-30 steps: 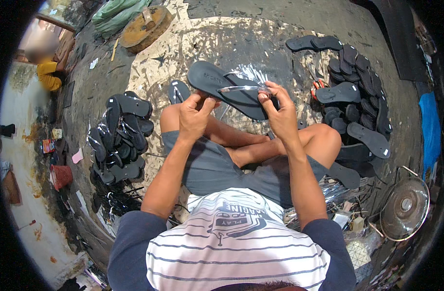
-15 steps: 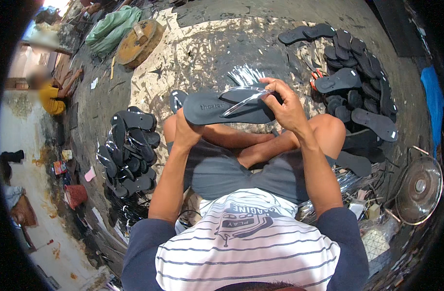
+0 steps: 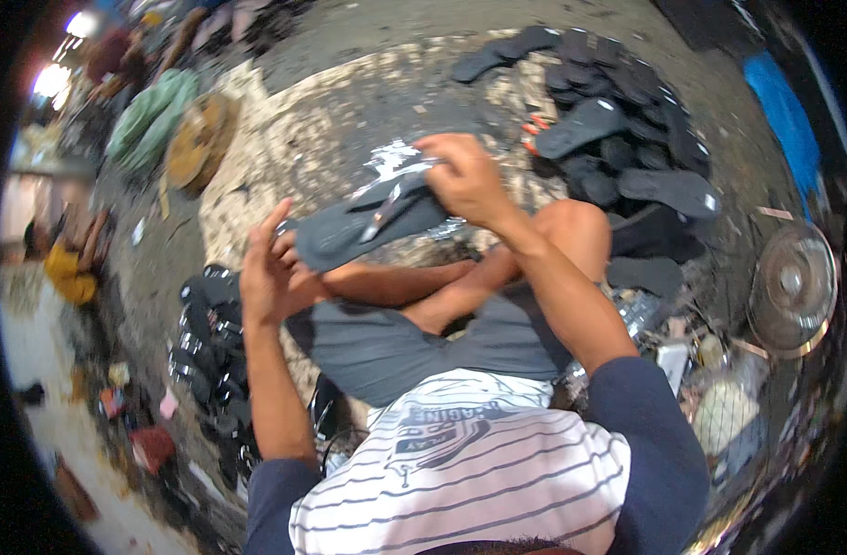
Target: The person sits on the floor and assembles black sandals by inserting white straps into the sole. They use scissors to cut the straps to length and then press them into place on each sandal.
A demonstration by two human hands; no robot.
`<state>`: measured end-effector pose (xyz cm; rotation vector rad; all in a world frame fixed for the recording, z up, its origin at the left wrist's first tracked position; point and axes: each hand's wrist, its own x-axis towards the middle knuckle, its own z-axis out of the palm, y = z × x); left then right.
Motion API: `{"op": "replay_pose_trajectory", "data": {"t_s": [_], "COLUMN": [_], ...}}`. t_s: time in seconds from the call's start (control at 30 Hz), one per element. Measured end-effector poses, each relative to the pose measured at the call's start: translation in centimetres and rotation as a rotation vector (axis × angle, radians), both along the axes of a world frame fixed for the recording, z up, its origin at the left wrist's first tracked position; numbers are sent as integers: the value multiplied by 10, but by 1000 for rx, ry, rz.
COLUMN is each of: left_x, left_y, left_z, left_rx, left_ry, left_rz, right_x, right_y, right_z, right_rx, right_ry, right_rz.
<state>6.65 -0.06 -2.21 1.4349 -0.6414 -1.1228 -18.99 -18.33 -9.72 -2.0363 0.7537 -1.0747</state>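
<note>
I sit cross-legged on the ground and hold a dark grey flip-flop sole (image 3: 349,231) above my knees. My left hand (image 3: 271,273) grips its left end with the fingers spread upward. My right hand (image 3: 465,176) closes over its right end, where a thin shiny strap (image 3: 396,199) lies across the sole. The picture is blurred, so finer detail of the strap is unclear.
A heap of dark soles (image 3: 627,120) lies on the ground at the upper right, and another pile of finished sandals (image 3: 211,342) at my left. A round metal fan or lid (image 3: 793,287) sits at the right. A round woven object (image 3: 197,143) and green bundles (image 3: 151,116) lie upper left.
The sole has tilted and shifted left as my head turned. My left hand slid from the middle to the sole's left end; my right hand stays on the right end.
</note>
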Motion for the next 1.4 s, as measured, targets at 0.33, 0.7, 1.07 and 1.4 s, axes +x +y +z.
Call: {"op": "replay_pose_trajectory", "data": {"t_s": [0.33, 0.7, 1.07, 1.4], "left_x": [169, 26, 15, 15], "left_y": [170, 9, 112, 80], "left_z": [53, -33, -45, -19], "left_rx": [886, 159, 162, 109], "left_ry": [-879, 230, -327, -1286], "left_rz": [206, 145, 259, 120], "right_x": [-144, 34, 48, 23], "right_y": [-148, 6, -63, -56], "right_z": [-79, 2, -195, -160], "right_rx": [-288, -478, 228, 463], "right_ry": [1323, 190, 773, 664], "right_rz": [36, 515, -298, -304]}}
